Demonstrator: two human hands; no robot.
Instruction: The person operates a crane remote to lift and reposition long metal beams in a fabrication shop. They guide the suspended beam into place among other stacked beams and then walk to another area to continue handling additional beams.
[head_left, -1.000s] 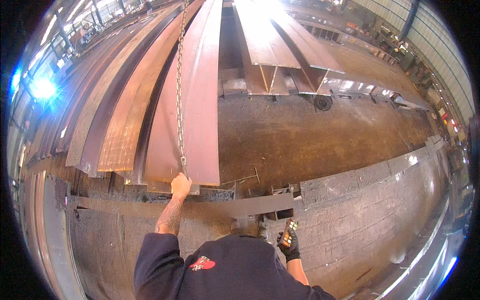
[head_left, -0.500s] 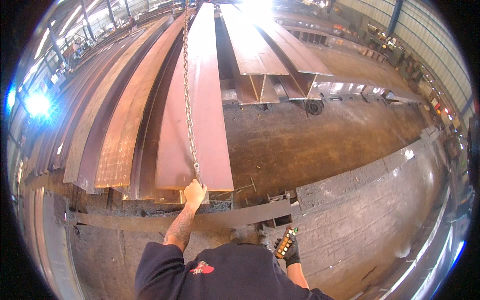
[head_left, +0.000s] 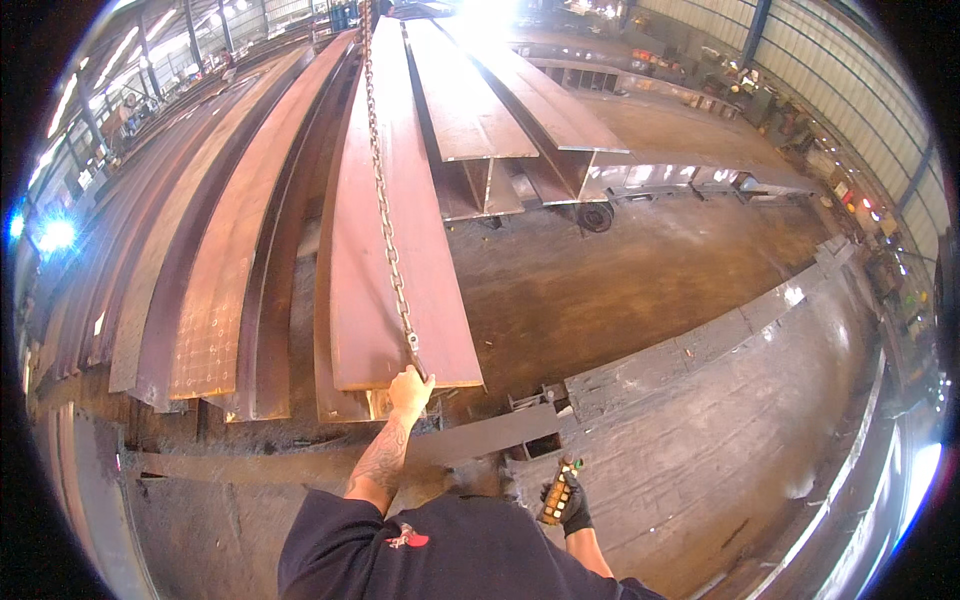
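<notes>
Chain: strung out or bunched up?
Strung out: the chain runs in one long line from the top edge of the view down to the left hand, with no piled links visible.

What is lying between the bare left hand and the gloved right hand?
In the head view, a long brown strip crosses the stretch between the left hand and the right hand.

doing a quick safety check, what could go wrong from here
The bare left grip, at the lower end of the chain, could be pinched against the nearby beam. The gloved right grip might mispress the handheld button control. If the beam shifts, it could strike the left forearm.
</notes>
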